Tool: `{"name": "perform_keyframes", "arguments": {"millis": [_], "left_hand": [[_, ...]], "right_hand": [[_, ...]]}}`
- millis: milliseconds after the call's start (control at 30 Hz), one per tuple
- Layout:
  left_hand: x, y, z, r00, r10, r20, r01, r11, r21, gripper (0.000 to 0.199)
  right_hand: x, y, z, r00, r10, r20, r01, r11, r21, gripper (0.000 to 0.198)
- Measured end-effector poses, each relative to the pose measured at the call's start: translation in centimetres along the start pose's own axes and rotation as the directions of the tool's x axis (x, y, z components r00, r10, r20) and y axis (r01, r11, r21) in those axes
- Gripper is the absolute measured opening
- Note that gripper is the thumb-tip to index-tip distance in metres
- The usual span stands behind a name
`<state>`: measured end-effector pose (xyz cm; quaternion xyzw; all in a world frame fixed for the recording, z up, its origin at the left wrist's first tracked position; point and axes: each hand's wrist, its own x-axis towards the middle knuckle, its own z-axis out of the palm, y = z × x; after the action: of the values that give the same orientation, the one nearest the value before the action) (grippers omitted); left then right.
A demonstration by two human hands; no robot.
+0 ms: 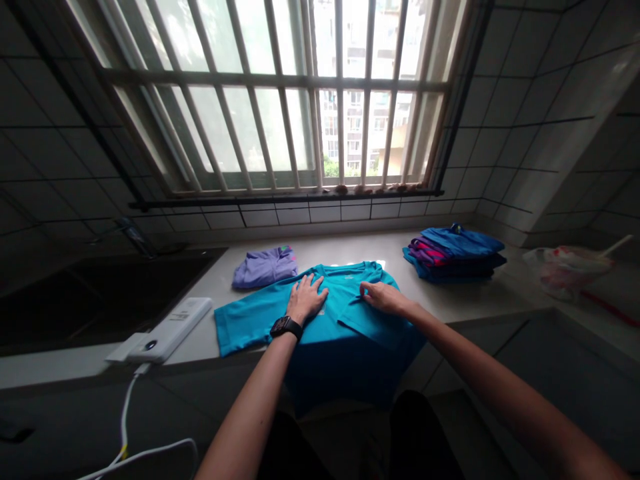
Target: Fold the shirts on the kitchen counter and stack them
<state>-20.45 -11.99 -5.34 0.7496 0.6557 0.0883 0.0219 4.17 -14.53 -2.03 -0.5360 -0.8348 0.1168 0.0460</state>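
A turquoise long-sleeved shirt [345, 347] lies on the countertop, its lower part hanging over the front edge. One sleeve stretches out to the left, while the other is folded inward across the chest. My left hand [306, 299], with a dark watch on the wrist, rests on the shirt's upper left with fingers spread flat. On the right side of the chest, my right hand [383, 297] pinches the fabric of the folded sleeve between thumb and fingers. Behind the left sleeve sits a folded lavender garment [265, 268].
A stack of folded clothes [453, 253] stands at the right, with a plastic bag [565, 267] beyond it. A white power bank [173, 330] with a cable [126, 413] lies at the left front edge, beside the dark sink [90, 300]. A barred window [300, 100] is behind.
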Motion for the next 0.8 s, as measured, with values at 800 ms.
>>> {"name": "perform_keyframes", "arguments": {"millis": [800], "left_hand": [[-0.3,0.2,-0.2,1.000,-0.006,0.026,0.005,1.000,0.015,0.057]], "right_hand": [[3.8,4.1,2.0,0.921,0.342,-0.188,-0.367,0.923,-0.118,0.054]]}}
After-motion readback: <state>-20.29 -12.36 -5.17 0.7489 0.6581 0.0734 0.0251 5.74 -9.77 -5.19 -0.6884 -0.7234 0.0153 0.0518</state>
